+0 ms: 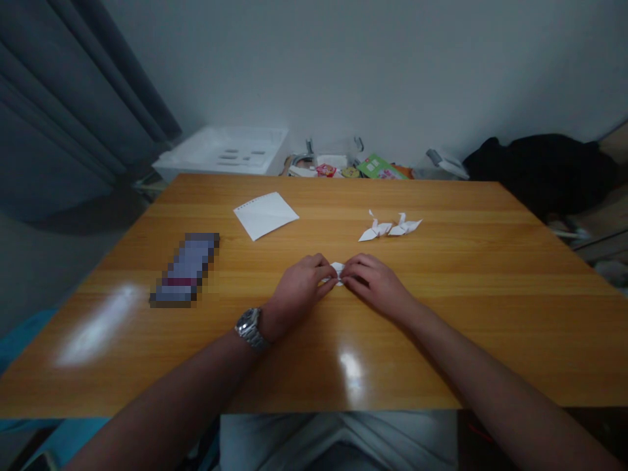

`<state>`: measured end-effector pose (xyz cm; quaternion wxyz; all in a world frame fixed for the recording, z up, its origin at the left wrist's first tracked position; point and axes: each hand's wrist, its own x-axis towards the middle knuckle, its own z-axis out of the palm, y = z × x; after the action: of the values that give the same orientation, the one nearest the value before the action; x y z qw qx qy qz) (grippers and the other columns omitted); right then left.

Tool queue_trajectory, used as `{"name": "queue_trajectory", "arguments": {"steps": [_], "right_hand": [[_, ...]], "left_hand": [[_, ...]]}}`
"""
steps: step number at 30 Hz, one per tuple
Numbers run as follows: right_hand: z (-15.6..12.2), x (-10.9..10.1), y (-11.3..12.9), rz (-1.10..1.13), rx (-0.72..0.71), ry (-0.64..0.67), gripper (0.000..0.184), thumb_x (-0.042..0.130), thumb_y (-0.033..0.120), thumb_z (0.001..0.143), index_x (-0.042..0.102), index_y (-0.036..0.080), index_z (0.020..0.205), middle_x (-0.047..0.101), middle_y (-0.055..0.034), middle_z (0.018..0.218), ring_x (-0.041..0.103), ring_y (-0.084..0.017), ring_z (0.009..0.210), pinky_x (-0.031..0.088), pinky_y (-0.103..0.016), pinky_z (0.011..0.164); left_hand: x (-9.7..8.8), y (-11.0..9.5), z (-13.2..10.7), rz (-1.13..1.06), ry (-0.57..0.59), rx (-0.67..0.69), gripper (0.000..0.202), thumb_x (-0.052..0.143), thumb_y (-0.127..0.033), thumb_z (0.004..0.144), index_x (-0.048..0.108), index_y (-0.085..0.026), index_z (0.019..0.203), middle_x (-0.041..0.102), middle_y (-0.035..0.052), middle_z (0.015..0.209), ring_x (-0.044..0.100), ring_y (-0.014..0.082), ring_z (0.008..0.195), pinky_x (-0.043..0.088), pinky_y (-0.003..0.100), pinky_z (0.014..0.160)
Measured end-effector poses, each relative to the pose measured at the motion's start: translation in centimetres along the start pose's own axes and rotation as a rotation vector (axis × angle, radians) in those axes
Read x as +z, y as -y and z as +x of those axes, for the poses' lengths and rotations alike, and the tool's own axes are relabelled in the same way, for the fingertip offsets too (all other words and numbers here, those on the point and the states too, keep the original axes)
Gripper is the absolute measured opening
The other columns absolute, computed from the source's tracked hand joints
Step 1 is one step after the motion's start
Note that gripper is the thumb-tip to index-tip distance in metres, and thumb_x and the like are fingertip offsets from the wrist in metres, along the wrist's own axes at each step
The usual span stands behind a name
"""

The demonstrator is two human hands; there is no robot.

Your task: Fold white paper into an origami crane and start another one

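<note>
A small folded piece of white paper (pixel 337 267) lies between my hands on the wooden table (pixel 441 353). My left hand (pixel 305 280), with a metal watch (pixel 250 325) on the wrist, pinches the paper's left side. From the right, my right hand (pixel 375 280) has its fingers closed on the other side of it. Both hands cover much of the paper, so its full shape is hidden. Beyond my right hand stand two folded paper cranes (pixel 375 229), side by side and very close together.
A white sheet (pixel 266 216) with a perforated edge lies at the back left. Nearer on the left is a pixelated, phone-like object (pixel 189 268). Behind the table are a white plastic container (pixel 230 147), a green booklet (pixel 380 167) and dark cloth (pixel 540 167).
</note>
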<state>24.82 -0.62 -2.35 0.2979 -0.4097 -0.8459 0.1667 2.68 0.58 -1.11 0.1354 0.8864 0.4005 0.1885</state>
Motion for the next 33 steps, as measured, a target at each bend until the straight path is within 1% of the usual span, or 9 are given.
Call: {"name": "queue_trajectory", "arguments": {"steps": [7, 12, 15, 17, 18, 22, 26, 30, 33], "right_hand": [[0.0, -0.1, 0.0, 0.003, -0.009, 0.006, 0.009, 0.061, 0.021, 0.097, 0.069, 0.019, 0.094, 0.066, -0.008, 0.101, 0.061, -0.022, 0.097, 0.05, -0.037, 0.088], [0.2, 0.1, 0.1, 0.015, 0.027, -0.009, 0.009, 0.06, 0.02, 0.098, 0.068, 0.019, 0.093, 0.066, -0.0072, 0.098, 0.061, -0.022, 0.094, 0.05, -0.036, 0.086], [0.2, 0.2, 0.2, 0.001, 0.047, -0.015, 0.008, 0.06, 0.021, 0.098, 0.067, 0.019, 0.094, 0.066, -0.0072, 0.098, 0.061, -0.022, 0.094, 0.049, -0.036, 0.085], [0.2, 0.1, 0.2, -0.004, 0.054, -0.02, 0.008, 0.059, 0.022, 0.098, 0.067, 0.02, 0.095, 0.066, -0.007, 0.098, 0.061, -0.022, 0.094, 0.049, -0.036, 0.084], [0.1, 0.1, 0.2, -0.001, 0.056, -0.022, 0.008, 0.059, 0.022, 0.098, 0.067, 0.02, 0.096, 0.067, -0.0067, 0.098, 0.061, -0.022, 0.094, 0.049, -0.036, 0.084], [0.1, -0.1, 0.3, 0.013, 0.059, -0.044, 0.008, 0.059, 0.02, 0.098, 0.067, 0.021, 0.1, 0.067, -0.0061, 0.099, 0.062, -0.021, 0.094, 0.049, -0.034, 0.083], [0.0, -0.1, 0.4, -0.005, 0.023, -0.036, 0.01, 0.058, 0.019, 0.098, 0.068, 0.02, 0.099, 0.066, -0.0071, 0.1, 0.062, -0.021, 0.094, 0.05, -0.034, 0.083], [-0.1, -0.1, 0.2, -0.051, -0.009, -0.032, 0.01, 0.059, 0.02, 0.098, 0.069, 0.021, 0.097, 0.065, -0.0074, 0.1, 0.062, -0.021, 0.093, 0.051, -0.035, 0.083], [-0.2, 0.0, 0.1, -0.084, -0.017, -0.034, 0.011, 0.059, 0.021, 0.098, 0.07, 0.02, 0.097, 0.066, -0.008, 0.1, 0.062, -0.021, 0.093, 0.052, -0.035, 0.083]], "left_hand": [[0.2, 0.0, 0.1, 0.002, -0.016, 0.002, 0.018, 0.059, -0.033, 0.099, 0.072, -0.022, 0.1, 0.066, 0.0041, 0.101, 0.063, 0.0195, 0.093, 0.049, 0.03, 0.079], [0.5, -0.2, 0.3, -0.022, -0.038, -0.054, 0.019, 0.058, -0.032, 0.1, 0.071, -0.02, 0.095, 0.066, 0.0042, 0.098, 0.063, 0.0198, 0.091, 0.049, 0.03, 0.077], [0.5, -0.2, 0.3, -0.086, -0.069, -0.088, 0.015, 0.061, -0.029, 0.098, 0.068, -0.019, 0.106, 0.065, 0.0041, 0.102, 0.064, 0.019, 0.091, 0.05, 0.03, 0.078], [0.5, -0.1, 0.2, -0.138, -0.078, -0.092, 0.019, 0.062, -0.027, 0.097, 0.066, -0.019, 0.114, 0.065, 0.0043, 0.107, 0.064, 0.0184, 0.094, 0.051, 0.03, 0.08], [0.6, 0.0, 0.2, -0.16, -0.076, -0.092, 0.02, 0.062, -0.027, 0.097, 0.067, -0.02, 0.115, 0.064, 0.0044, 0.108, 0.064, 0.0182, 0.095, 0.052, 0.029, 0.082], [0.7, 0.2, 0.4, -0.226, -0.075, -0.124, 0.015, 0.062, -0.029, 0.097, 0.072, -0.021, 0.105, 0.064, 0.0043, 0.104, 0.064, 0.0175, 0.092, 0.053, 0.029, 0.084], [0.9, 0.1, 0.6, -0.245, -0.086, -0.149, 0.013, 0.064, -0.026, 0.096, 0.074, -0.02, 0.1, 0.063, 0.004, 0.101, 0.064, 0.0173, 0.09, 0.053, 0.03, 0.083], [1.1, 0.2, 0.6, -0.242, -0.093, -0.142, 0.012, 0.064, -0.026, 0.096, 0.073, -0.02, 0.1, 0.062, 0.0042, 0.101, 0.063, 0.0172, 0.091, 0.053, 0.03, 0.083], [1.1, 0.3, 0.6, -0.205, -0.091, -0.108, 0.014, 0.062, -0.027, 0.097, 0.073, -0.019, 0.103, 0.062, 0.0046, 0.102, 0.063, 0.0171, 0.09, 0.053, 0.03, 0.083]]}}
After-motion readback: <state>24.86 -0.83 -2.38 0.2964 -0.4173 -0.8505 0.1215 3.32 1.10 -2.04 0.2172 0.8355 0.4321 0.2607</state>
